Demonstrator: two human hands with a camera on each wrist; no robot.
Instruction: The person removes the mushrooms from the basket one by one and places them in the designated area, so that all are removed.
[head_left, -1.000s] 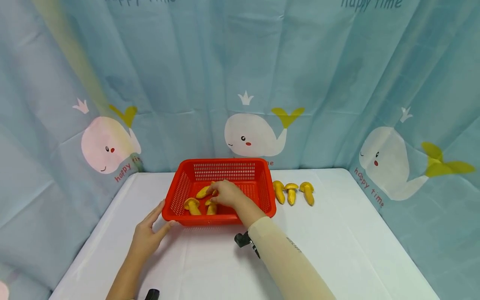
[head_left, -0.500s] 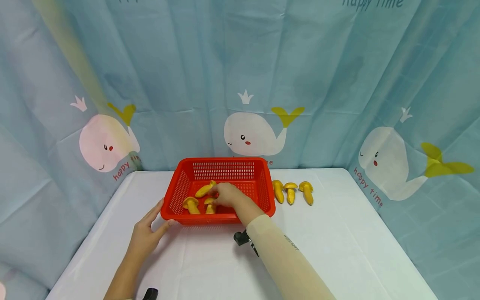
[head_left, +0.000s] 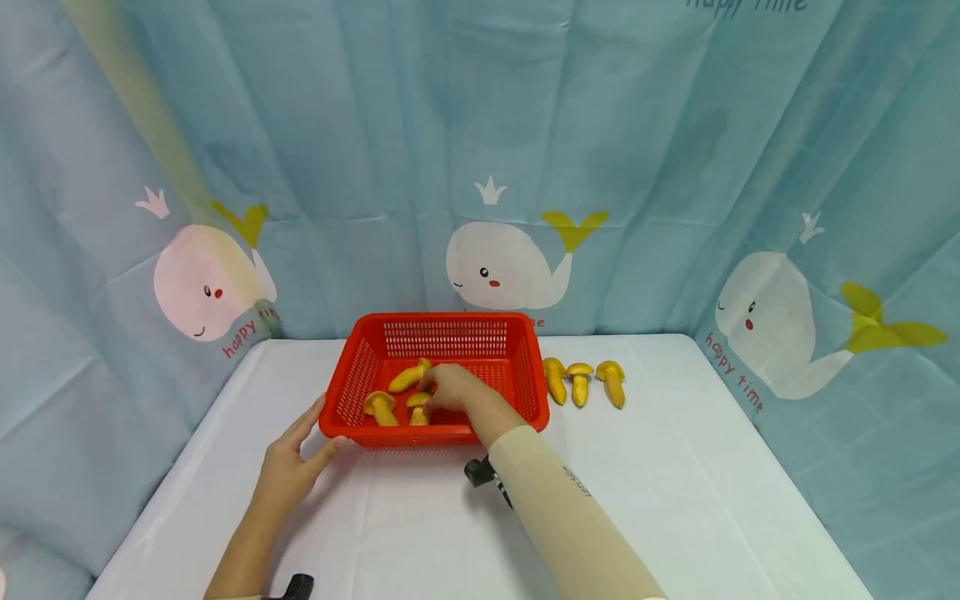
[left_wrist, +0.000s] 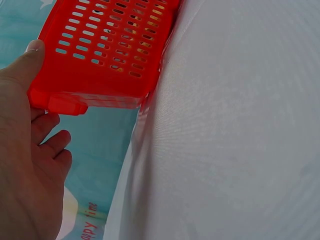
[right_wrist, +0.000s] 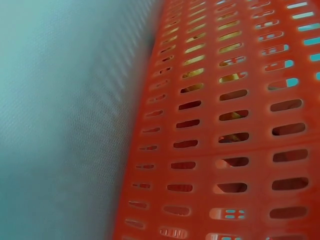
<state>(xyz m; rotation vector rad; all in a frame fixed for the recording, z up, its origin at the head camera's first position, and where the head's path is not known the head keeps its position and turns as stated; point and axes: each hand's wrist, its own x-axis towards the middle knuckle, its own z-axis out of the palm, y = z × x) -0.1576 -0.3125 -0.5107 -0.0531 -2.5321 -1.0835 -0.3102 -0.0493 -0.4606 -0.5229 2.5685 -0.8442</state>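
Blue whale curtain (head_left: 660, 150): "happy time" in red under left whale (head_left: 201, 293) and right whale (head_left: 768, 327); partly cut off at top right edge. Small print on right sleeve (head_left: 558, 517) unreadable.

Basket wall (head_left: 534, 379) beside mushrooms (head_left: 579, 384)

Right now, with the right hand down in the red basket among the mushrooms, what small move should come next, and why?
Probably open the right hand and lift it clear. It sits low inside the red basket by a mushroom, while three mushrooms on the table wait outside. The left hand steadies the basket's corner.
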